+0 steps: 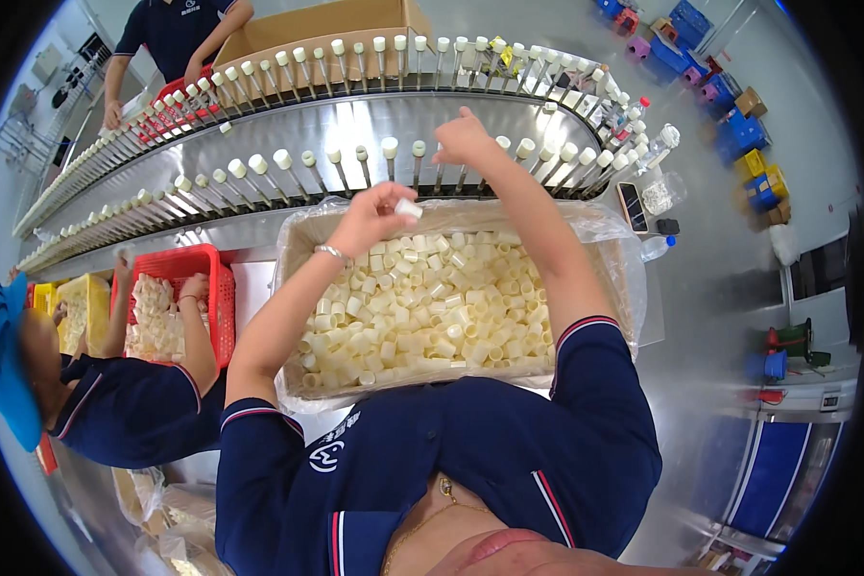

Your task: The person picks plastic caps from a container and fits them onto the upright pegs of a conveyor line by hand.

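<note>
My left hand (367, 221) is raised over the far edge of a plastic-lined cardboard box (300, 238), its fingers closed on a small white cap (409, 208). Loose cream-white caps (422, 307) fill the box in front of me. Farther forward, my right hand (463, 141) reaches to the near row of upright metal posts. Its fingers are bent together at the top of one post, and whether a cap is between them is hidden. Several neighbouring posts carry white caps, such as the cap (389, 147) just left of that hand.
The post line curves around a shiny metal table (355, 120). At left, a co-worker in a blue cap (10, 355) handles pieces in a red basket (223, 307). Another person stands across, beside a big carton (317, 21). A phone (633, 206) and bottle (657, 248) lie at right.
</note>
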